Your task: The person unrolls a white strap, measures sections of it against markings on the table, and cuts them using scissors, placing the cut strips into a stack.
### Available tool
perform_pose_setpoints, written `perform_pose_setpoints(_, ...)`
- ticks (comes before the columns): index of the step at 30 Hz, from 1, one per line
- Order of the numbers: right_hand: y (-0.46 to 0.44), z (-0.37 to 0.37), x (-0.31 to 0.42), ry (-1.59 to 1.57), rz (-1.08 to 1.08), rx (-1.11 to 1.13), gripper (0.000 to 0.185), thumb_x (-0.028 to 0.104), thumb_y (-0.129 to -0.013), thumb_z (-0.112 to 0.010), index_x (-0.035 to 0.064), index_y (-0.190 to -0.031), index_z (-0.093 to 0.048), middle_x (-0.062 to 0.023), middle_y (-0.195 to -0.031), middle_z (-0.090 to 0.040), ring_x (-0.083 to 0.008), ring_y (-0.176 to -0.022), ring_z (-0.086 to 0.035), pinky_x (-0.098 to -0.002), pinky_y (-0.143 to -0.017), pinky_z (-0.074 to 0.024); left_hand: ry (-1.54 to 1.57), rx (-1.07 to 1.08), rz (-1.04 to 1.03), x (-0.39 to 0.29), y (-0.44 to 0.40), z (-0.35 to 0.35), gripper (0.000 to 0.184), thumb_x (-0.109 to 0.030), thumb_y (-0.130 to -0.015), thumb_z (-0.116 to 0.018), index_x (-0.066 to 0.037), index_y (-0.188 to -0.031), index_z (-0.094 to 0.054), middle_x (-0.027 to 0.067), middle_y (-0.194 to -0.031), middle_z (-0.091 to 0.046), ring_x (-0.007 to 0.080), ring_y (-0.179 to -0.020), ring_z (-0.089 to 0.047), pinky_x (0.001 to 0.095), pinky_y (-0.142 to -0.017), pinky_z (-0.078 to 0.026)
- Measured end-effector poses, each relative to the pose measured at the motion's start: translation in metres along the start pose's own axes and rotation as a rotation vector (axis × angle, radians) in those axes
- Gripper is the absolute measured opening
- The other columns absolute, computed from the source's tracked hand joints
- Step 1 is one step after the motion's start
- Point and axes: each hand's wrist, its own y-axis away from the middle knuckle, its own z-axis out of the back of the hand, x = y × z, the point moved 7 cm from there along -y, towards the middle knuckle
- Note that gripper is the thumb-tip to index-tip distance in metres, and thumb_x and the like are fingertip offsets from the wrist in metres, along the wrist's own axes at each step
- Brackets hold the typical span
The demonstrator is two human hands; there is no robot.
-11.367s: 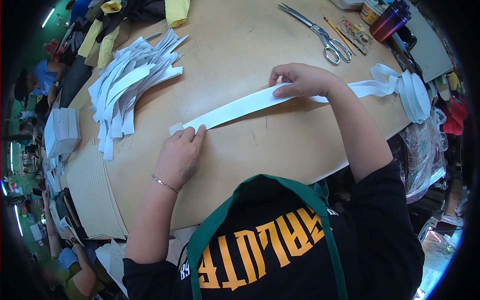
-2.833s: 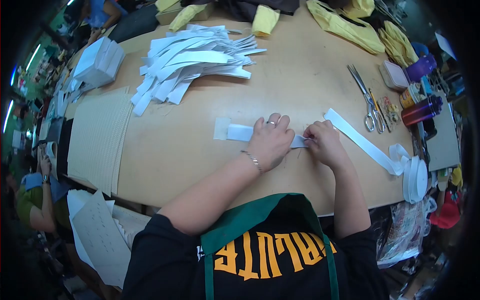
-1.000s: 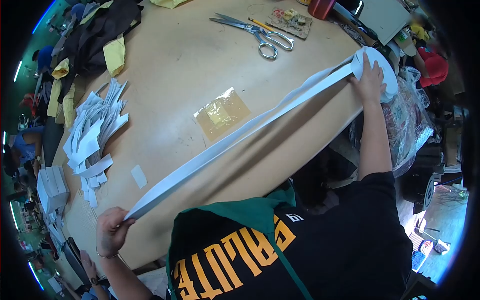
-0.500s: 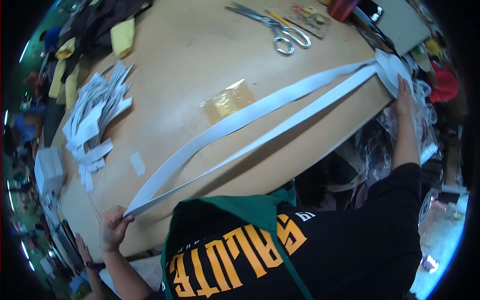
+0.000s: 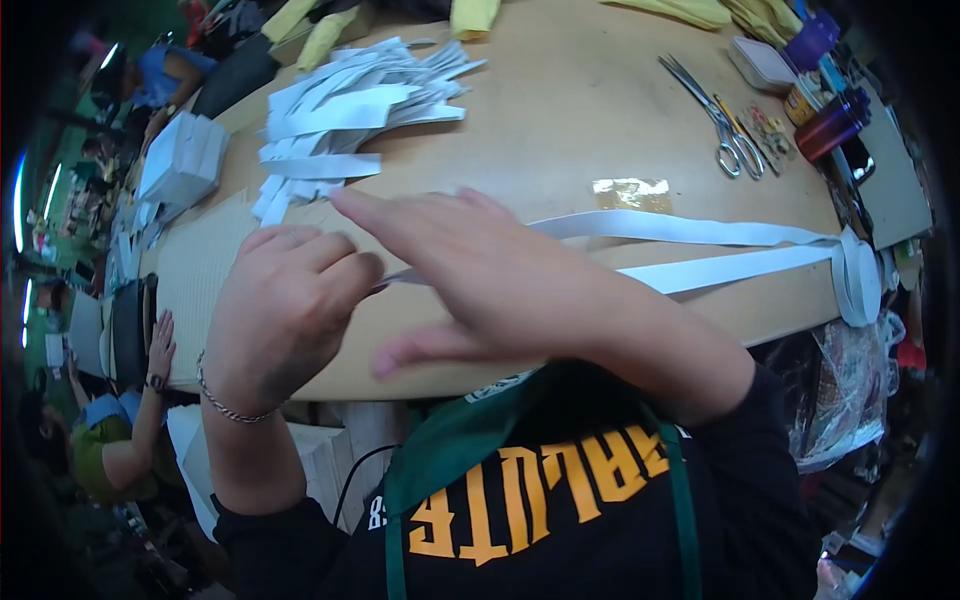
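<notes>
A long white fabric band (image 5: pixel 700 230) lies doubled across the table, its far right end in a loose loop (image 5: pixel 855 280) over the corner. My left hand (image 5: pixel 290 310), closed in a fist, grips the near end of the band. Just right of it, my right hand (image 5: pixel 470 270) is spread with thumb and fingers apart, slightly blurred. It passes over the band and hides part of it. Behind my hands lies a pile of cut white strips (image 5: pixel 340 110).
Scissors (image 5: pixel 725 130), a pencil (image 5: pixel 735 120) and a dark red bottle (image 5: pixel 832 125) are at the back right. A clear film piece (image 5: pixel 632 195) lies mid-table. White stacked pieces (image 5: pixel 185 160) sit at the left. Another person's hand (image 5: pixel 160 345) rests at the left edge.
My right hand has left the band's looped end at the far right and come across beside my left hand. The left hand still grips the band, and the view has turned left.
</notes>
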Motion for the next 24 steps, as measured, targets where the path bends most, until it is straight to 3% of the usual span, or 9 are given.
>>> perform_pose_setpoints(3, -0.018, -0.033, -0.029, -0.109, -0.186, 0.317, 0.034, 0.024, -0.083, -0.062, 0.0040, -0.109, -0.053, -0.0097, -0.073, -0.063, -0.0235, -0.071, -0.063, -0.0345, -0.069, -0.0466, -0.008, -0.032, 0.006, 0.007, 0.006, 0.005, 0.009, -0.004, -0.069, -0.063, -0.005, -0.076, -0.057, 0.0068, -0.066, -0.054, 0.0246, -0.065, -0.055, 0.0346, -0.061, -0.041)
perform_pose_setpoints(5, 0.015, -0.019, -0.057, -0.112, -0.416, 0.553, 0.018, 0.019, -0.085, -0.059, 0.0032, -0.094, -0.059, -0.0077, -0.071, -0.063, -0.0170, -0.066, -0.063, -0.0288, -0.061, -0.0470, 0.165, -0.045, 0.035, 0.030, 0.012, -0.007, 0.007, -0.004, -0.070, -0.062, -0.004, -0.074, -0.058, 0.0080, -0.065, -0.054, 0.0267, -0.064, -0.055, 0.0348, -0.058, -0.041)
perform_pose_setpoints(10, 0.175, 0.115, -0.136, 0.166, -1.012, 0.515, 0.012, 0.009, -0.078, -0.065, -0.0022, -0.084, -0.065, -0.0066, -0.070, -0.066, -0.0137, -0.061, -0.064, -0.0266, -0.061, -0.0483, 0.631, 0.067, 0.192, 0.076, 0.014, -0.094, 0.009, -0.009, -0.077, -0.063, -0.001, -0.073, -0.061, 0.0089, -0.062, -0.057, 0.0210, -0.057, -0.055, 0.0304, -0.054, -0.043)
perform_pose_setpoints(14, 0.329, 0.245, -0.206, 0.456, -1.359, 0.440, 0.020, 0.015, -0.074, -0.069, 0.0031, -0.089, -0.068, -0.0065, -0.065, -0.066, -0.0146, -0.062, -0.064, -0.0270, -0.061, -0.0479, 1.054, 0.236, 0.428, 0.079, 0.004, -0.172, 0.015, -0.012, -0.081, -0.062, 0.001, -0.072, -0.061, 0.0031, -0.060, -0.056, 0.0105, -0.054, -0.050, 0.0267, -0.053, -0.041)
perform_pose_setpoints(16, 0.347, 0.278, -0.201, 0.755, -1.598, 0.413, 0.025, 0.014, -0.070, -0.072, 0.0040, -0.093, -0.068, -0.0111, -0.078, -0.068, -0.0164, -0.079, -0.065, -0.0367, -0.077, -0.0478, 1.127, 0.271, 0.419, 0.068, -0.009, -0.189, 0.019, -0.014, -0.082, -0.061, 0.001, -0.070, -0.061, 0.0006, -0.059, -0.055, 0.0070, -0.055, -0.048, 0.0254, -0.052, -0.040)
perform_pose_setpoints(19, 0.331, 0.294, -0.203, 1.123, -1.670, 0.384, 0.037, 0.013, -0.065, -0.076, 0.0056, -0.099, -0.065, -0.0144, -0.107, -0.062, -0.0204, -0.105, -0.057, -0.0536, -0.091, -0.0371, 0.917, 0.346, 0.448, 0.046, -0.025, -0.189, 0.016, -0.012, -0.082, -0.059, -0.001, -0.071, -0.061, 0.0038, -0.060, -0.056, 0.0117, -0.056, -0.052, 0.0266, -0.056, -0.041)
perform_pose_setpoints(21, 0.294, 0.276, -0.214, 1.372, -1.638, 0.515, 0.058, 0.018, -0.058, -0.081, 0.0105, -0.111, -0.058, -0.0120, -0.128, -0.048, -0.0253, -0.123, -0.040, -0.0651, -0.093, -0.0257, 0.788, 0.299, 0.408, 0.031, -0.028, -0.180, 0.014, -0.011, -0.082, -0.058, -0.001, -0.073, -0.061, 0.0067, -0.062, -0.058, 0.0169, -0.058, -0.055, 0.0288, -0.058, -0.043)
perform_pose_setpoints(23, 0.188, 0.204, -0.183, 1.208, -1.295, 0.379, 0.073, 0.020, -0.053, -0.081, 0.0133, -0.120, -0.052, -0.0108, -0.132, -0.043, -0.0291, -0.124, -0.037, -0.0569, -0.097, -0.0273, 0.630, 0.192, 0.285, 0.018, -0.028, -0.168, 0.011, -0.011, -0.080, -0.059, -0.002, -0.075, -0.061, 0.0119, -0.065, -0.059, 0.0252, -0.059, -0.056, 0.0320, -0.058, -0.044)
perform_pose_setpoints(24, 0.147, 0.160, -0.168, 0.951, -0.816, 0.164, 0.073, 0.019, -0.058, -0.079, 0.0148, -0.124, -0.050, -0.0103, -0.131, -0.045, -0.0288, -0.123, -0.038, -0.0475, -0.099, -0.0294, 0.596, 0.167, 0.271, 0.013, -0.027, -0.162, 0.012, -0.012, -0.080, -0.059, -0.002, -0.075, -0.062, 0.0135, -0.067, -0.059, 0.0280, -0.061, -0.056, 0.0334, -0.059, -0.044)
